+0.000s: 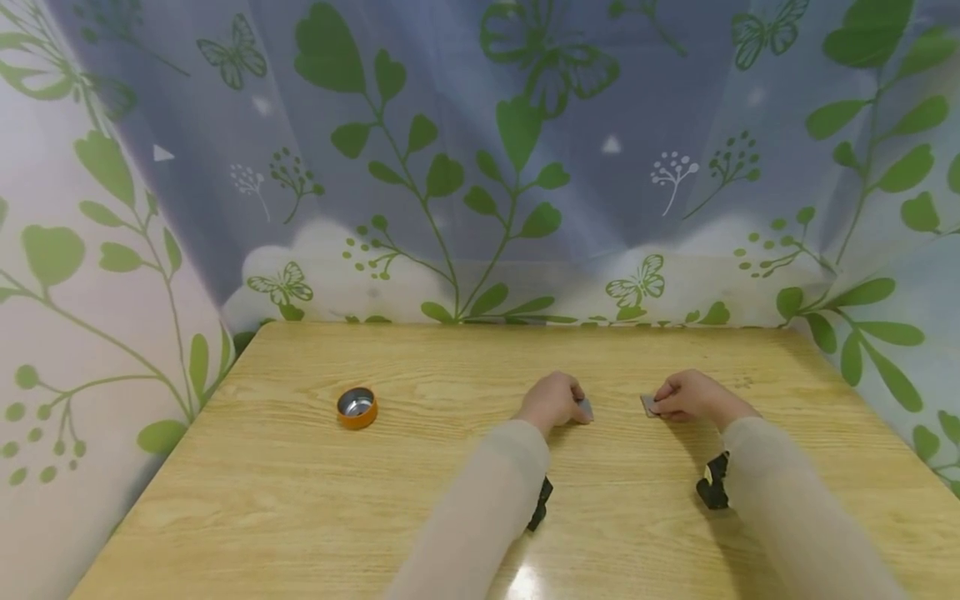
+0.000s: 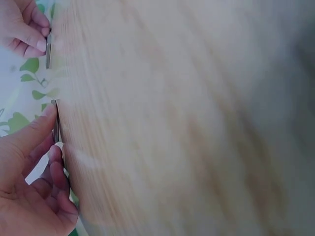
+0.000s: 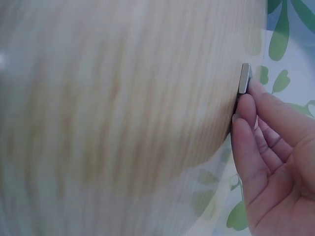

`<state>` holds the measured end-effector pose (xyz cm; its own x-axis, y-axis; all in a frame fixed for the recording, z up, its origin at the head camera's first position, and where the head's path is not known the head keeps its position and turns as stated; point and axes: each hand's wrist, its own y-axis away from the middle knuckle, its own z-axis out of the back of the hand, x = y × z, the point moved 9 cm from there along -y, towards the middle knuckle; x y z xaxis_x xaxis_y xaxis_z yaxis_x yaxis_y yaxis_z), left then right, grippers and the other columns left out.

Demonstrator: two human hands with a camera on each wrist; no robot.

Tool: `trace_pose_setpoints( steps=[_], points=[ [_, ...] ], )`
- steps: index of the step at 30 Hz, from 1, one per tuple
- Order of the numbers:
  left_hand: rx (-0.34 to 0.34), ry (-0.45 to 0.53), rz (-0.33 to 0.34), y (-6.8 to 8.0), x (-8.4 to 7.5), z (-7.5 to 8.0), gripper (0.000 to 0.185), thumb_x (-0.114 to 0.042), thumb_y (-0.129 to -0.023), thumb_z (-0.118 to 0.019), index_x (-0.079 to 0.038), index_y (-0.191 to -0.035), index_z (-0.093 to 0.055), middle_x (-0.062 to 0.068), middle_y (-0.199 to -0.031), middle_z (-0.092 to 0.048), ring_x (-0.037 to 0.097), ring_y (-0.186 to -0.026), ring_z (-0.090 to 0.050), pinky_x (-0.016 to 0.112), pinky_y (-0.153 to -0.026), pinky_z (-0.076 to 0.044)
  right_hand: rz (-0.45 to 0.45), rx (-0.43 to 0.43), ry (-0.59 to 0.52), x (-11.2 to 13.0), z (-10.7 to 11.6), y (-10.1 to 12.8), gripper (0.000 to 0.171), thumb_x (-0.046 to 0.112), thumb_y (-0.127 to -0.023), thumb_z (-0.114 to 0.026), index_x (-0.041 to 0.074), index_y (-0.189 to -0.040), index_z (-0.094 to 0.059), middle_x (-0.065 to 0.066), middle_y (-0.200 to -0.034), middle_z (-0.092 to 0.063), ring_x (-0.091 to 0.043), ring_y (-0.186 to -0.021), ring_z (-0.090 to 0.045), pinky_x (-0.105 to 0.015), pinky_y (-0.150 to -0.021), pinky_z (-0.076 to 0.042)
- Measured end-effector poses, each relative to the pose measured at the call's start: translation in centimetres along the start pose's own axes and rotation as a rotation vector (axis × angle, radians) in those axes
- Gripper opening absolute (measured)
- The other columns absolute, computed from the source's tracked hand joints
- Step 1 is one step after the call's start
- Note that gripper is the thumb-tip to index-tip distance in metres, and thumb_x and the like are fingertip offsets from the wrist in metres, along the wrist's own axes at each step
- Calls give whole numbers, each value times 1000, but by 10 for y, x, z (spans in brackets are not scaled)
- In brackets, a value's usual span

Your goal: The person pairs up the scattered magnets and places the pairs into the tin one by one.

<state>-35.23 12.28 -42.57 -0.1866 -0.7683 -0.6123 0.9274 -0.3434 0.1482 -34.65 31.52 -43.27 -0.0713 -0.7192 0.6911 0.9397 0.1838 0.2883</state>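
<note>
Two small flat grey pieces, one per hand, both low on the wooden counter (image 1: pixel 450 517) near its middle. Left hand (image 1: pixel 553 401) pinches the left grey piece (image 1: pixel 586 408) between thumb and fingertips (image 2: pixel 47 112); the piece sits at the fingertips, edge against the counter. Right hand (image 1: pixel 693 395) pinches the right grey piece (image 1: pixel 648 405) the same way, its fingers (image 3: pixel 244 115) curled behind it, the piece poking out past the tips. The pieces are near each other, not touching. To do well: likely keep each pinch on the edges and keep the pieces level. An orange tin (image 1: pixel 356 407) sits well apart, left.
</note>
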Motion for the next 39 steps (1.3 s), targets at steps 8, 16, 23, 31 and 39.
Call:
trace_pose_setpoints(
  steps=[8,16,23,31,39],
  points=[
    [-28,-40,18,-2,-1,-3,30,-27,-74,-80,-16,-100,-70,-5,-96,-63,13,-84,-57,28,-75,-47,-45,32,-51,4,-8,-5,17,1,-85,-66,-13,-93,-60,-7,-81,-61,-7,-67,-59,-26,-65,-53],
    [-46,-100,38,-4,-7,-9,31,-32,-74,-80,-21,-101,-70,-9,-99,-64,14,-92,-58,32,-80,-47,-47,39,-45,6,-10,-5,16,1,-85,-65,-13,-92,-59,-7,-80,-61,-8,-67,-59,-25,-64,-53],
    [-54,-132,51,-4,-14,-11,30,-34,-75,-79,-23,-101,-70,-10,-98,-64,14,-90,-59,32,-76,-47,-28,44,-32,9,-13,-6,17,3,-85,-66,-11,-91,-59,-7,-79,-62,-9,-68,-60,-28,-66,-53],
    [-63,-145,44,-4,-19,-12,28,-34,-75,-79,-22,-98,-70,-10,-96,-64,15,-90,-59,33,-76,-46,-19,46,-31,12,-14,-7,17,3,-85,-67,-11,-91,-60,-8,-80,-63,-9,-68,-60,-28,-66,-53],
    [-76,-135,42,-7,-22,-16,28,-33,-73,-80,-22,-97,-70,-10,-95,-64,15,-90,-59,32,-76,-46,-8,32,-15,12,-15,-7,15,2,-84,-67,-11,-89,-61,-3,-73,-62,-10,-66,-60,-28,-65,-53]
  ],
)
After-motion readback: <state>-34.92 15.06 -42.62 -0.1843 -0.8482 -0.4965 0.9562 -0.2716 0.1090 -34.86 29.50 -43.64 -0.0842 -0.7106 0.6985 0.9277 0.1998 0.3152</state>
